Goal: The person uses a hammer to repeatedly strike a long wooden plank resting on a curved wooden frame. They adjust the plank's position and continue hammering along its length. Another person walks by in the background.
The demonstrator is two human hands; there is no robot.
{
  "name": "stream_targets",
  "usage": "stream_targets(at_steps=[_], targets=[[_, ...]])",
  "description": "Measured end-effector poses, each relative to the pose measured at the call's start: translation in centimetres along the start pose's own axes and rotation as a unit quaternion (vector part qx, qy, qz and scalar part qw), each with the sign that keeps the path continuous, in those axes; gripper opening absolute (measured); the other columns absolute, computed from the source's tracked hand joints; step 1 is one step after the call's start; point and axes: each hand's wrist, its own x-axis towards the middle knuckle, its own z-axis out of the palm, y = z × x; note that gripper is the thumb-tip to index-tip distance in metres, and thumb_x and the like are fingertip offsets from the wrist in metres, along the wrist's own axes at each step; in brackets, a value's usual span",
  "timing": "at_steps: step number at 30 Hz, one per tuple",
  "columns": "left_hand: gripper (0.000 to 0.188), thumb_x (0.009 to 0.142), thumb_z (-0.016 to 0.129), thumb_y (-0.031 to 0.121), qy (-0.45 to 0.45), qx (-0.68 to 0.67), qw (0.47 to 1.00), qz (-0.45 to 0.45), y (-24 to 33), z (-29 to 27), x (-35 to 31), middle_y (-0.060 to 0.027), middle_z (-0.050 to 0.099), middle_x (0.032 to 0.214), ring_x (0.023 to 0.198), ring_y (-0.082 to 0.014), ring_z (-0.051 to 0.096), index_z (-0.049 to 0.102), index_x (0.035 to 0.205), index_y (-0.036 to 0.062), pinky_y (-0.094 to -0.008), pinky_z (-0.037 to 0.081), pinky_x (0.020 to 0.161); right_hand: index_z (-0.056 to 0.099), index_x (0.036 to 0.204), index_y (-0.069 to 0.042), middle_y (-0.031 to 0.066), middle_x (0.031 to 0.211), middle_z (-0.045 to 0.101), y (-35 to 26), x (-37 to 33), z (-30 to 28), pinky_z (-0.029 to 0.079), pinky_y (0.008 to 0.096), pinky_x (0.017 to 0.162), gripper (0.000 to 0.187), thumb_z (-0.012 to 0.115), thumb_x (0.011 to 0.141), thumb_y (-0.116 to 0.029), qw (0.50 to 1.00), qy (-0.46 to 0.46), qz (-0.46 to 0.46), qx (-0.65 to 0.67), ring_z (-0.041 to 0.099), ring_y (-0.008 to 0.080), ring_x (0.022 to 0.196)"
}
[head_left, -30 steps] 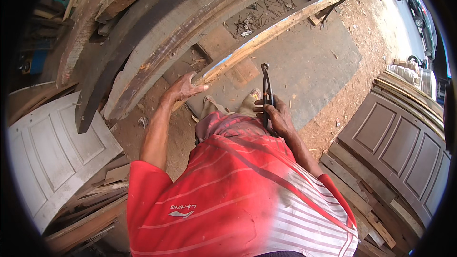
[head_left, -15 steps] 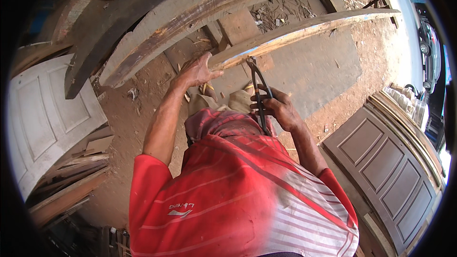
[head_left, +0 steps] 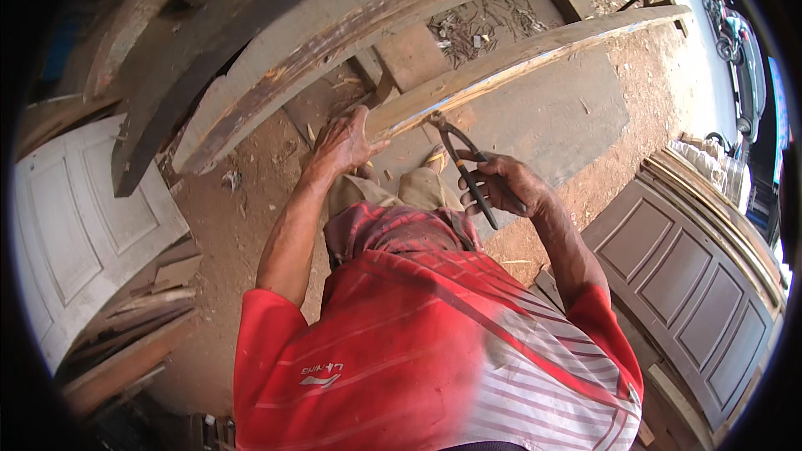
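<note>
A long wooden plank point(head_left: 493, 68) with a pale bare edge and bluish marks runs from in front of me to the far right. At its near end my left hand point(head_left: 344, 142) is closed on the wood, thumb toward me. My right hand point(head_left: 508, 185) grips long-handled pincers point(head_left: 455, 149) with dark handles. The handles are spread apart, and the jaws are at the plank's near edge, a little right of my left hand. Whether they bite on anything is too small to tell.
Larger curved beams point(head_left: 334, 29) lie beyond the plank. A white panel door point(head_left: 88, 225) leans at the left above stacked wood scraps point(head_left: 138, 317); a brown panel door point(head_left: 681, 284) leans at the right. Under the plank lies a grey sheet point(head_left: 551, 125), and wood debris point(head_left: 484, 29) sits between timbers.
The pincers' handles have spread wider, and my right hand has moved slightly right and toward me. My left hand stays on the plank's end. The whole view has shifted a little.
</note>
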Motion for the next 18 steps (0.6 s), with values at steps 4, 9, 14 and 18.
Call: stream_targets(at_steps=[4,9,14,18], targets=[[0.074,0.082,0.082,0.042,0.023,0.013,0.999,0.019,0.6,0.5,0.4,-0.0335,0.067,0.114,0.105,-0.0504,0.066,0.047,0.131,-0.0009,-0.0553,0.054,0.086,0.052,0.139,-0.010,0.0007,0.084,0.053,1.2,-0.1,1.5,0.042,0.0288,0.056,0.037,0.046,0.108,-0.029,0.996,0.029,0.033,0.074,0.047,0.0115,0.064],[0.068,0.083,0.081,0.043,-0.004,0.008,1.000,0.025,0.8,-0.4,0.9,-0.0351,0.068,0.108,0.103,-0.0514,0.067,0.050,0.121,-0.0040,-0.0551,0.054,0.086,0.060,0.109,-0.003,-0.0011,0.078,0.052,3.5,2.1,2.8,0.046,0.0288,0.050,0.036,0.053,0.107,-0.039,0.996,0.086,-0.020,-0.004,0.048,0.0100,0.061],[0.069,0.083,0.081,0.044,-0.009,0.009,0.999,0.042,0.3,-0.5,1.2,-0.0361,0.066,0.112,0.106,-0.0509,0.066,0.051,0.120,-0.0058,-0.0543,0.053,0.090,0.056,0.100,-0.006,0.0009,0.077,0.053,5.2,2.8,5.7,0.047,0.0299,0.047,0.027,0.052,0.106,-0.032,0.983,0.160,-0.082,-0.030,0.049,0.0116,0.058],[0.073,0.083,0.080,0.044,-0.039,0.006,0.998,0.041,0.6,-1.4,1.1,-0.0363,0.065,0.117,0.110,-0.0502,0.064,0.051,0.125,-0.0076,-0.0535,0.052,0.093,0.054,0.092,-0.008,-0.0008,0.073,0.050,8.3,5.2,7.4,0.042,0.0307,0.049,0.024,0.049,0.104,-0.028,0.974,0.171,-0.147,0.012,0.049,0.0115,0.058]])
